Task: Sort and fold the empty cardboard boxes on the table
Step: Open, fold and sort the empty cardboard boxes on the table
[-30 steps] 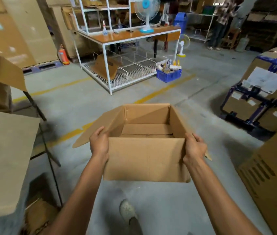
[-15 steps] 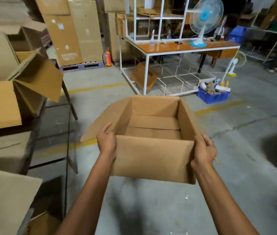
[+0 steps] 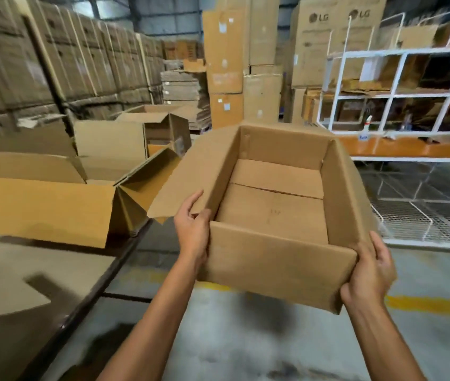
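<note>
I hold an open, empty cardboard box (image 3: 273, 259) in the air in front of me, its top flaps folded outward. My left hand (image 3: 192, 232) grips its near left corner, thumb on the inside wall. My right hand (image 3: 369, 273) grips the near right corner from outside. To the left, a dark table (image 3: 86, 306) carries several other open cardboard boxes, the nearest one (image 3: 45, 210) lying with its flaps spread toward my box. Another open box (image 3: 158, 127) stands farther back.
A flat cardboard sheet (image 3: 6, 281) lies on the table's near end. A white metal rack with an orange shelf (image 3: 411, 149) stands at right, wire mesh below. Tall stacks of cartons (image 3: 235, 64) fill the back. Grey floor with yellow lines (image 3: 424, 303) lies below the box.
My view has swung left and the box has come with it, raised and tilted, now close to the table's boxes. Both hands keep the same grip on the near corners.
</note>
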`<control>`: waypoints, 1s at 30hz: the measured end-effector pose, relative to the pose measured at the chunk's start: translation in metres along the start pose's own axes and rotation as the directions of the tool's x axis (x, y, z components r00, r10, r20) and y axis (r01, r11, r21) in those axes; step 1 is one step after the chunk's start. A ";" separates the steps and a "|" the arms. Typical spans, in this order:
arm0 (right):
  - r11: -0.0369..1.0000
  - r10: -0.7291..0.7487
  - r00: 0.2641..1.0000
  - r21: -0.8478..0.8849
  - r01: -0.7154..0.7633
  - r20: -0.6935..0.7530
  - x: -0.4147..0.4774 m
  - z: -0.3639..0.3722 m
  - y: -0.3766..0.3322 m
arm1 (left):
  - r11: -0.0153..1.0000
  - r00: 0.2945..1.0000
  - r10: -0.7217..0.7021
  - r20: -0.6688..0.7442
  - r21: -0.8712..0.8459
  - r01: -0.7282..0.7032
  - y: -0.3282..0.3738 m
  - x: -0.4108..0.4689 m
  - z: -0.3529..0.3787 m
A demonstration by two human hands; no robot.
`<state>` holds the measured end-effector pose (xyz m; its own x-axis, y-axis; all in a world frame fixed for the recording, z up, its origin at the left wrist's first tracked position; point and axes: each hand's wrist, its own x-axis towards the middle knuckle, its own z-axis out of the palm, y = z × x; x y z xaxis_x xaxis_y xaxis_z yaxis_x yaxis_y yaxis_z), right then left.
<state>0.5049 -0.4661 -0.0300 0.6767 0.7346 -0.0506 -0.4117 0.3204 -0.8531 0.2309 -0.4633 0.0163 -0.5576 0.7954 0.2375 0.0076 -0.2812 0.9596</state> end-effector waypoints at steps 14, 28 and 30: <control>0.974 0.177 0.903 0.062 -0.218 0.390 0.109 0.154 0.004 | 0.940 0.877 0.319 -0.358 0.240 -0.244 0.056 0.071 0.047; 0.954 0.229 0.701 -0.015 -0.298 0.676 0.124 0.371 0.083 | 0.875 0.620 0.484 -0.617 0.360 -0.324 0.030 0.209 0.004; 0.958 0.218 0.670 -0.025 -0.285 0.710 0.121 0.415 0.101 | 0.866 0.575 0.499 -0.648 0.382 -0.322 0.027 0.240 -0.005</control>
<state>0.2923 -0.0964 0.0930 -0.0694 0.9864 0.1487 -0.5725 0.0827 -0.8157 0.0933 -0.2833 0.0987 -0.8548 -0.0313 0.5180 0.5031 -0.2943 0.8126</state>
